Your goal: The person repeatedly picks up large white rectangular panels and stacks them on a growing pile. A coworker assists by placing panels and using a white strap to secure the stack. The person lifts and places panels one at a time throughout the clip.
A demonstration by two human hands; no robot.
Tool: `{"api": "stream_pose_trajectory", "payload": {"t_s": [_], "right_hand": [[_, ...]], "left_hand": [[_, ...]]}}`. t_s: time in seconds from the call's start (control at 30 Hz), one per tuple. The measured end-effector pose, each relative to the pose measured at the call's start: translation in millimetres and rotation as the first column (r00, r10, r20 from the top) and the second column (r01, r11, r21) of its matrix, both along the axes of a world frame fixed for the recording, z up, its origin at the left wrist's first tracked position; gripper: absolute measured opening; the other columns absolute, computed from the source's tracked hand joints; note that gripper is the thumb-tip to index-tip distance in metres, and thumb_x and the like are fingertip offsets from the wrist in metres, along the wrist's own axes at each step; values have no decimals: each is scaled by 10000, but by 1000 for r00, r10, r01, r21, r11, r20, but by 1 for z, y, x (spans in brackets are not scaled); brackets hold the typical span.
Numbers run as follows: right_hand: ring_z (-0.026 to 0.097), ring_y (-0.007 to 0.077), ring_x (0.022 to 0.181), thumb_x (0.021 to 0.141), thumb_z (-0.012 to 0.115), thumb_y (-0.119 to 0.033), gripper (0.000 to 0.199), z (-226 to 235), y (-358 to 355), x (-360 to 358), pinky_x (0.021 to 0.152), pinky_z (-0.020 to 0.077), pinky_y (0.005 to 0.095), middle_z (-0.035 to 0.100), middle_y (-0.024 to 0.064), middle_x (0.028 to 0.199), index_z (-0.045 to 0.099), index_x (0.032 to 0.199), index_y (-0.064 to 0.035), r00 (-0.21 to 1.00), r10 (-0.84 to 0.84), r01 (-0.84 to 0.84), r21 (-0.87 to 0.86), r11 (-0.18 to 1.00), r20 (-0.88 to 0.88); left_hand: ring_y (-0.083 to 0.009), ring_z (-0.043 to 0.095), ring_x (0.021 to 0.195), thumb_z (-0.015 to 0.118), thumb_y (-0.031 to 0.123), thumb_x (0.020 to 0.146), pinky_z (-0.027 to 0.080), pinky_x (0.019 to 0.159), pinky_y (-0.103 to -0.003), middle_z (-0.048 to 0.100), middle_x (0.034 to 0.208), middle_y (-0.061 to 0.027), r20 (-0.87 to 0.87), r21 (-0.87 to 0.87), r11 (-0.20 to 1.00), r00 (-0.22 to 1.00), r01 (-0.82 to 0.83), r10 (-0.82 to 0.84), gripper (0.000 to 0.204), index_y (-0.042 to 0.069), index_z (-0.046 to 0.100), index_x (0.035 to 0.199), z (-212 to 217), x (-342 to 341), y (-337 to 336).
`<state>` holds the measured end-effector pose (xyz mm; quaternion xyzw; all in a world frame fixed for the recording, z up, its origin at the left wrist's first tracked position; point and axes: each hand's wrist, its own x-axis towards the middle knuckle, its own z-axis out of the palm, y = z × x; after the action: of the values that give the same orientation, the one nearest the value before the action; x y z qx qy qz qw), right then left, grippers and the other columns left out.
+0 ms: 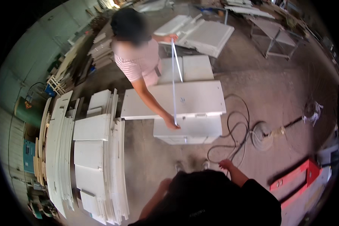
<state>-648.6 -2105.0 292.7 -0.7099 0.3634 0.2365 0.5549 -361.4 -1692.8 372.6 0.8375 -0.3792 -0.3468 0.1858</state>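
I stand facing a white cabinet [188, 130] with a wide white panel [199, 98] lying on top. My left hand [164, 185] hangs at my side, empty, fingers loosely curled. My right hand [226, 164] hangs on the other side, also empty, just above the floor cables [235, 130]. Across the cabinet a co-worker in a pink striped shirt [137, 60] stretches a tape measure [173, 81] over the panel. One of that person's hands [172, 122] pins it at the near edge, and the other hand [173, 37] holds it at the far end.
Stacks of white boards [98, 158] lie on the floor to my left. More white panels [205, 35] and a metal frame table [275, 37] stand behind. A floor fan [290, 126] lies to the right, and a red frame [299, 177] sits at the lower right.
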Motion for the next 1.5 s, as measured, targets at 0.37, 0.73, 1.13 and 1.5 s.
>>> {"api": "stream_pose_trajectory", "payload": {"t_s": [0.37, 0.73, 1.13, 1.5], "right_hand": [[618, 200, 672, 805, 564, -366, 330, 61, 110, -56, 605, 491, 332, 663, 83, 821, 660, 893, -63, 881, -458, 457, -39, 889, -116], [643, 205, 814, 822, 469, -471, 443, 105, 134, -19, 746, 487, 316, 684, 46, 893, 673, 918, -90, 917, -384, 357, -208, 911, -109], [594, 254, 981, 806, 488, -467, 394, 100, 142, -14, 805, 483, 335, 650, 81, 1020, 677, 956, -155, 931, -210, 122, -291, 949, -297], [645, 195, 679, 800, 481, -455, 390, 93, 116, -1, 717, 498, 325, 682, 59, 818, 696, 838, -132, 952, -262, 221, -238, 946, -157]], "left_hand": [[-299, 583, 837, 579, 185, 725, 479, 719, -411, 611, 826, -107, 311, -8, 875, 833, 484, -458, 85, 105, 602, 742, -65, 148, 30], [-232, 613, 724, 490, 239, 840, 477, 598, -379, 632, 833, -102, -433, -88, 990, 890, 113, -140, 209, 71, 559, 944, -166, 194, -18], [-340, 593, 769, 542, 261, 788, 474, 651, -436, 627, 801, -138, 125, -208, 703, 731, 680, -671, 197, 80, 616, 767, -104, 152, -1], [-331, 606, 703, 523, 226, 761, 479, 598, -434, 631, 737, -117, 182, 162, 736, 713, 657, -677, 184, 94, 618, 675, -127, 182, 26]]}}
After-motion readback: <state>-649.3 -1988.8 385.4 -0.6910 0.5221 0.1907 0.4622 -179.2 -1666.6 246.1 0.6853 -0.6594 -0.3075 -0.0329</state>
